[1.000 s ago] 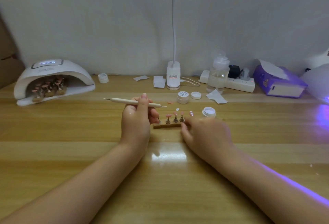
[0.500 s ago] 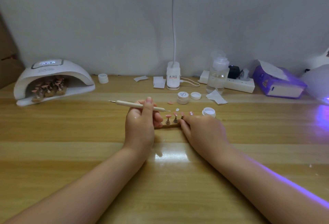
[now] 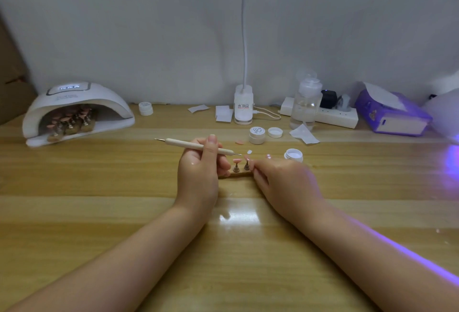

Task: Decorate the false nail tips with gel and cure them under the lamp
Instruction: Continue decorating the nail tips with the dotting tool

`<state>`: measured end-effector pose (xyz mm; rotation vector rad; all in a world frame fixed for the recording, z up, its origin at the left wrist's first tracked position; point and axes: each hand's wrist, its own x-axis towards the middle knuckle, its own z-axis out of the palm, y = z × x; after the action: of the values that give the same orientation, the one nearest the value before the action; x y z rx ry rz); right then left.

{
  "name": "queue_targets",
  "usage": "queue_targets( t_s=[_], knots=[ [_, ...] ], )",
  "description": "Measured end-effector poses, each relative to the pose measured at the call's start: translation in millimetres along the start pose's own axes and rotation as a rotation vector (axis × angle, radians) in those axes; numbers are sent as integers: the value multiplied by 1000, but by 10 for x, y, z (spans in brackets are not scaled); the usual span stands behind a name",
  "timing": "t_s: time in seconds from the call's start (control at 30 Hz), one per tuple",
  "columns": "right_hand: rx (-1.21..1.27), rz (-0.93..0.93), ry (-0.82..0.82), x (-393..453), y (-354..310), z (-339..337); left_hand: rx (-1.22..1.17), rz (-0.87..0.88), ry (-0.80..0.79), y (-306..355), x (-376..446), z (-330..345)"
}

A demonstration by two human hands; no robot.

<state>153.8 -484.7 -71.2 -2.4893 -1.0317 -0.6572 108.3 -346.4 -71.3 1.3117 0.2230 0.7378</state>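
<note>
Nail tips (image 3: 236, 161) stand between both hands; left hand (image 3: 198, 170) grips dotting tool (image 3: 198, 146).

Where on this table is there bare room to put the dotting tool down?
Bare wood lies between the curing lamp and the left hand, and along the near table edge. Behind the right hand, gel pots and loose tips crowd it.
</note>
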Motion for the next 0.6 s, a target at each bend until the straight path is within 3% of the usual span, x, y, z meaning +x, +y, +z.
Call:
queue_targets(
  t_s=[0.07, 0.43, 0.6],
  knots=[
    [53, 31, 75, -13, -18, -6, 11, 10, 2, 6, 1, -4],
    [112, 128, 19, -49, 36, 18, 58, 62, -21, 23, -9, -2],
    [274, 189, 27, -46, 71, 19, 93, 120, -72, 22, -37, -15]
  ],
)
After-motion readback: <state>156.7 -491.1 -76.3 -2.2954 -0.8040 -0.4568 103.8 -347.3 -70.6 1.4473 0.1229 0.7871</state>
